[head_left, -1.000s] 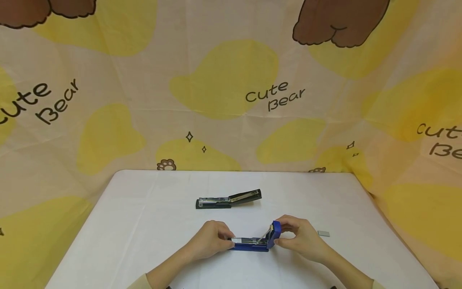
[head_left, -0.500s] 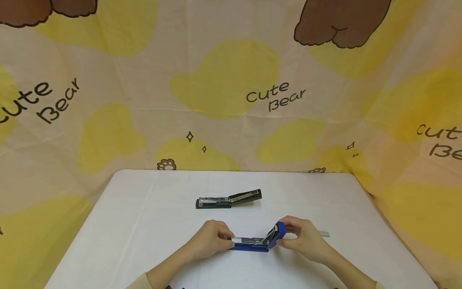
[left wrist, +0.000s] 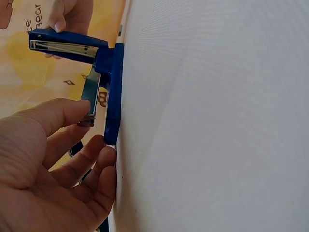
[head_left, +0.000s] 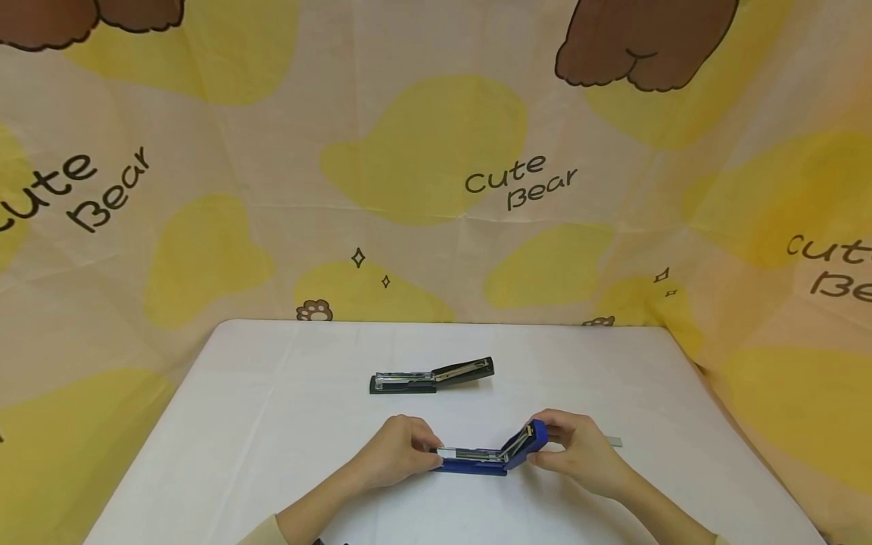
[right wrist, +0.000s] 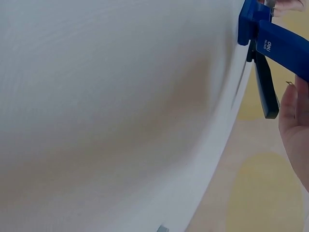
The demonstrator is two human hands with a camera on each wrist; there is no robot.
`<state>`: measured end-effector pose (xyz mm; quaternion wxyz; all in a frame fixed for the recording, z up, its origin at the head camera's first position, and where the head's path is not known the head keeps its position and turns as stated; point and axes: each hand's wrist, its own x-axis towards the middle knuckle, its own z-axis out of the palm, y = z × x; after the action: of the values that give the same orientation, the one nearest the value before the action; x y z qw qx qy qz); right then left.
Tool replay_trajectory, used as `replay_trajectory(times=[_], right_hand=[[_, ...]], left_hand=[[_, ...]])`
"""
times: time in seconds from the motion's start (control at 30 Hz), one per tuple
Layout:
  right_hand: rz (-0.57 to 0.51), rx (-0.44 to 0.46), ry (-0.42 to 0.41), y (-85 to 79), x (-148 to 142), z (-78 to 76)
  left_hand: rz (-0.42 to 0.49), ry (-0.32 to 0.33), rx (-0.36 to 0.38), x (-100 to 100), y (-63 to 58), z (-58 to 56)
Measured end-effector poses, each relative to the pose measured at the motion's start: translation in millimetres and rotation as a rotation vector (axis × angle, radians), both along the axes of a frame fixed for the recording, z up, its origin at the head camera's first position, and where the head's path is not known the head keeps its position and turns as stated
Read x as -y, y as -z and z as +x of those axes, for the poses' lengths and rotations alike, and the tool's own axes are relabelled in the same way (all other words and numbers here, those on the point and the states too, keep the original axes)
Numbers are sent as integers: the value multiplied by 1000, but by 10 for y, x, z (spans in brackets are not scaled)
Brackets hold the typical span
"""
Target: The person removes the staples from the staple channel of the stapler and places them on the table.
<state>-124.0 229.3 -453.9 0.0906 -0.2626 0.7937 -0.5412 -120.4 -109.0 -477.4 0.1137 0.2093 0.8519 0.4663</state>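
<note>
A blue stapler [head_left: 471, 467] lies on the white table, its top cover [head_left: 527, 443] swung up and back to the right, baring the metal staple channel [head_left: 470, 454]. My left hand [head_left: 398, 452] pinches the stapler's left end; in the left wrist view, thumb and index finger of the left hand [left wrist: 53, 159] are at the end of the channel. At the raised cover, my right hand [head_left: 579, 452] grips it between thumb and fingers. White lettering shows on the cover [right wrist: 282, 46] in the right wrist view, with the right hand [right wrist: 297, 125] below it.
Behind the blue stapler, a black stapler [head_left: 403, 384] lies unfolded on the table [head_left: 286, 401]. A small grey bar, like a strip of staples [head_left: 615, 441], lies right of my right hand, partly covered by it. A patterned cloth [head_left: 422, 151] hangs beyond the table.
The blue stapler's cover has tilted farther back to the right, with my right hand moving along with it. The left hand and the black stapler have stayed put.
</note>
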Motion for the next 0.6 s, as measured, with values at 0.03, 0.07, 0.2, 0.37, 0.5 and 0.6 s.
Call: replay_trajectory(times=[0.03,0.07,0.2,0.37,0.5,0.6], right_hand=[[-1,11,2,-3,-4,2],[0,18,4,-5,-8,3],[-3,39,3,-15,-28,11],[-8,61,-2,-25,-63,24],[-15,66,-8,-23,-89,30],[-27,75,-17,-19,-106,31]], left_hand=[[1,0,1,0,-1,1],[2,-1,1,0,-2,1],[0,1,1,2,-2,1],[-3,3,-2,3,0,2],[6,4,1,4,-4,1],[13,5,3,4,-8,0]])
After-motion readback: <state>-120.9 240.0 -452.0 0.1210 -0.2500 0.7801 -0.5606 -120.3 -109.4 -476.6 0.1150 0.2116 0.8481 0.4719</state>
